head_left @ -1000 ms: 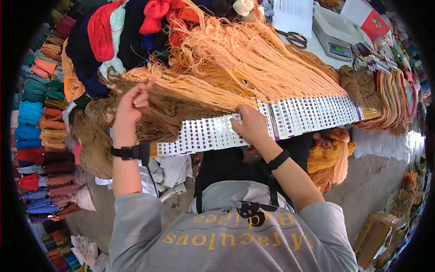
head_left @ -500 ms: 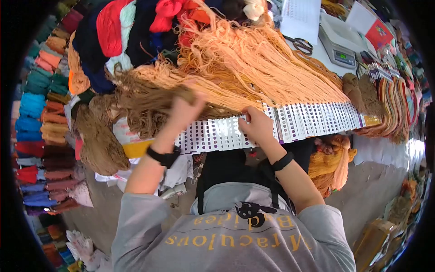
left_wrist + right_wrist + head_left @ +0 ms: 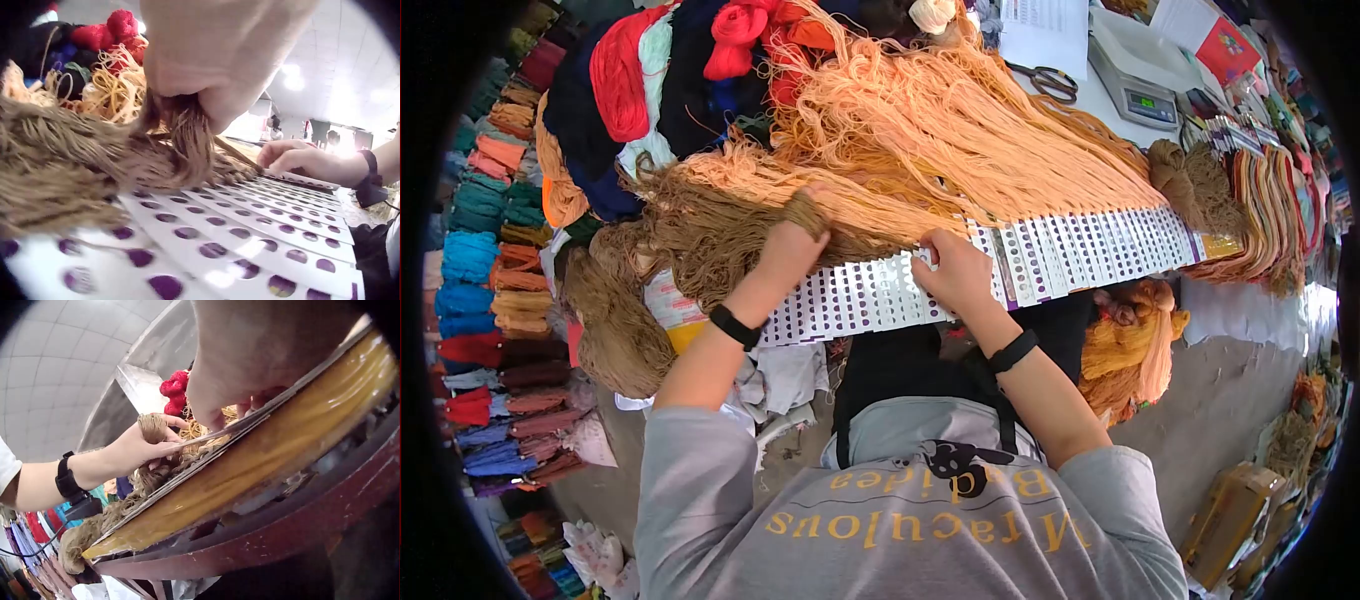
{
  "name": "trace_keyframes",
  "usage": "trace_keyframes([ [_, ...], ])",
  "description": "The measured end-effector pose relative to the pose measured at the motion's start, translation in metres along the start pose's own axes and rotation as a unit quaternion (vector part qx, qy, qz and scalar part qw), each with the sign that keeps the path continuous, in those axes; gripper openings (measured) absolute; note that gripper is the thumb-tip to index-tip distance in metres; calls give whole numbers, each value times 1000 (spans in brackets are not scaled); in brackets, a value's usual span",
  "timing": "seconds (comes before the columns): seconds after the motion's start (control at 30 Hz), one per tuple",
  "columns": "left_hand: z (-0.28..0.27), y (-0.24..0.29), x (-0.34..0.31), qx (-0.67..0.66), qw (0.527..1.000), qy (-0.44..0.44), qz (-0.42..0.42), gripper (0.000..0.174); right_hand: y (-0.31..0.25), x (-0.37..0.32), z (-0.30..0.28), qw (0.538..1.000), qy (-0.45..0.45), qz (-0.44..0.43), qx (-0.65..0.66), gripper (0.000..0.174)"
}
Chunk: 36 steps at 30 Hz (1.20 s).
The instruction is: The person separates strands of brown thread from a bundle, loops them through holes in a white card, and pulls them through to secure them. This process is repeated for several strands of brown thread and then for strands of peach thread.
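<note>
My left hand (image 3: 795, 248) has its fingers curled round a bundle of brown yarn (image 3: 730, 222) over the left part of the row of white cards with dark dots (image 3: 850, 298). In the left wrist view the brown strands (image 3: 194, 140) hang down from under the left hand (image 3: 219, 56). My right hand (image 3: 958, 270) pinches the upper edge of a card beside the ends of the brown strands. The right wrist view has the right hand (image 3: 262, 362) at the card edge, with the left hand (image 3: 140, 447) holding yarn beyond it. Peach yarn (image 3: 990, 140) spreads behind the cards.
Scissors (image 3: 1050, 83) and a digital scale (image 3: 1145, 95) lie at the back right. Red yarn (image 3: 618, 80) is piled at the back left, and a brown skein (image 3: 615, 330) hangs at the table's left end. Striped yarn samples (image 3: 1265, 215) are at the right.
My left hand has come from the left over the brown yarn to the cards and now holds a bundle of it. The right hand stays at about the same place on the cards.
</note>
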<state>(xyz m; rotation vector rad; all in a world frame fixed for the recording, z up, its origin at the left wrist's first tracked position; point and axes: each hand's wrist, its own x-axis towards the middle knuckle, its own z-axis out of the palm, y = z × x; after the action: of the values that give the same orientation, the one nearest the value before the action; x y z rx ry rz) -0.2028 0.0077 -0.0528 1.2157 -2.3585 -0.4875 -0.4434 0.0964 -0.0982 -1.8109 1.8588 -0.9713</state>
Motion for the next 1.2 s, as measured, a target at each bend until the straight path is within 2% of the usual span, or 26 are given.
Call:
trace_keyframes([
  [0.03, -9, -9, 1, 39, 998, 15, 45, 35, 1, 0, 1, 1000, 0, -2, -2, 24],
  [0.1, -27, -16, 4, 35, 998, 61, 4, 34, 2, 1, 2, 1000, 4, -11, -2, 24],
  [0.13, -34, -30, 7, 118, 987, 92, 64, 34, 2, 0, 3, 1000, 9, -15, -1, 24],
  [0.17, -40, -41, 5, 69, 994, 78, -13, 35, 3, -1, 3, 1000, 15, -20, 0, 24],
  [0.23, -50, -78, 5, 126, 989, 58, -44, 36, 3, -2, 2, 1000, 12, -18, -1, 25],
  [0.27, -57, -84, 7, 168, 984, 58, -21, 34, 3, -1, 1, 1000, 11, -18, -1, 25],
  [0.37, -57, -96, 12, 222, 967, 99, -70, 42, 2, -2, 0, 1000, 4, -20, -2, 26],
  [0.4, -59, -80, 14, 198, 971, 102, -88, 35, 2, -3, 0, 1000, 2, -21, 0, 26],
  [0.47, -51, -50, 18, 118, 986, 118, -21, 29, 3, -2, -2, 1000, -3, -25, 1, 26],
  [0.5, -44, -32, 20, 76, 989, 130, 9, 27, 3, 3, -6, 998, -20, 34, 51, 26],
  [0.53, -39, -1, 21, -96, 989, 100, -53, 25, 2, 7, -10, 990, -42, 90, 99, 26],
  [0.57, -31, 23, 20, -210, 971, 79, -83, 24, 0, 10, -12, 976, -69, 145, 145, 26],
  [0.6, -24, 48, 20, -319, 938, 65, -117, 25, 16, 14, -2, 965, -23, 133, 225, 29],
  [0.63, -15, 61, 19, -372, 919, 61, -117, 24, 29, 19, 5, 941, -12, 139, 308, 28],
  [0.7, -7, 76, 18, -436, 876, 5, -206, 26, 17, 19, -6, 956, -56, 119, 262, 30],
  [0.73, 19, 73, 13, -434, 878, 11, -201, 25, 11, 12, -9, 984, -76, 62, 146, 32],
  [0.77, 33, 65, 9, -373, 900, -4, -225, 21, 3, 6, -7, 995, -89, 7, 33, 35],
  [0.83, 61, 51, -3, -211, 973, 58, -75, 11, 2, 3, -1, 998, -53, -42, -8, 36],
  [0.9, 73, 48, -10, -188, 976, 2, -107, 10, 1, 5, 7, 997, -10, -70, -38, 36],
  [0.93, 75, 50, -11, -175, 977, -25, -122, 11, 1, 6, 7, 999, -28, -35, -18, 34],
  [1.03, 74, 67, -8, -110, 980, -57, -158, 12, -1, 8, 3, 999, -51, -3, 17, 33],
  [1.07, 84, 63, -8, -64, 982, -50, -168, 19, -1, 8, 2, 999, -45, -5, 20, 33],
  [1.2, 84, 74, 0, -23, 981, -27, -190, 33, -1, 9, 2, 999, -48, 5, 21, 32],
])
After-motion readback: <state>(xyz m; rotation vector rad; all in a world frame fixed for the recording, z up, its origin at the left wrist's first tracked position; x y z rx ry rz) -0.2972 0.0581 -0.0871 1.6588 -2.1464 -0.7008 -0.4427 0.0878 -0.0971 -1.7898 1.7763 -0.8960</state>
